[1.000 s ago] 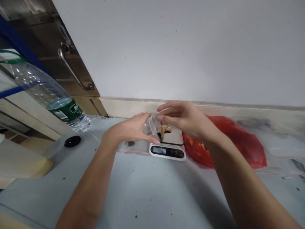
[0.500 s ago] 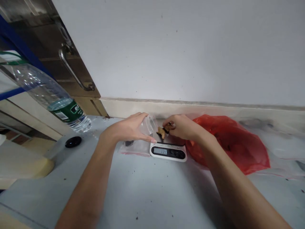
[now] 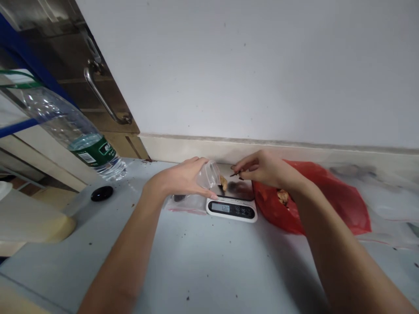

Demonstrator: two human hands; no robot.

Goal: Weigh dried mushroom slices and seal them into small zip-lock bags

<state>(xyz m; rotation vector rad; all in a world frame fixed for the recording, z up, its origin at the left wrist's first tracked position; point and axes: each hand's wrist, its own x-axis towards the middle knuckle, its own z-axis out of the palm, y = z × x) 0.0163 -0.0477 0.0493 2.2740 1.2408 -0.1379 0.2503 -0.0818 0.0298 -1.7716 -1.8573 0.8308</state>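
My left hand [image 3: 181, 178] is closed around a clear plastic bag [image 3: 209, 175], its mouth held toward the right over a small digital scale [image 3: 211, 213]. At that mouth lies a tan, dried-looking piece [image 3: 223, 182] with a dark end. Over the scale's plate, my right hand [image 3: 270, 170] pinches a small, thin dark piece [image 3: 238, 174]. The scale's lit display seems to read 12.0. Right beside the scale is an open red plastic bag [image 3: 343, 200], and a brown dried piece [image 3: 283, 197] shows inside it, partly behind my right wrist.
A flat clear zip bag [image 3: 193, 203] lies under my left hand. To the left are a large water bottle [image 3: 91, 150], a black oval object [image 3: 102, 193] and a translucent container [image 3: 36, 220]. More clear bags [image 3: 389, 196] lie at the right. A white wall [image 3: 262, 78] borders the table.
My right hand has moved slightly right and up. The larger brown piece at its fingers is gone from there, and a thin dark piece shows instead. The display went from about 11.9 to 12.0.
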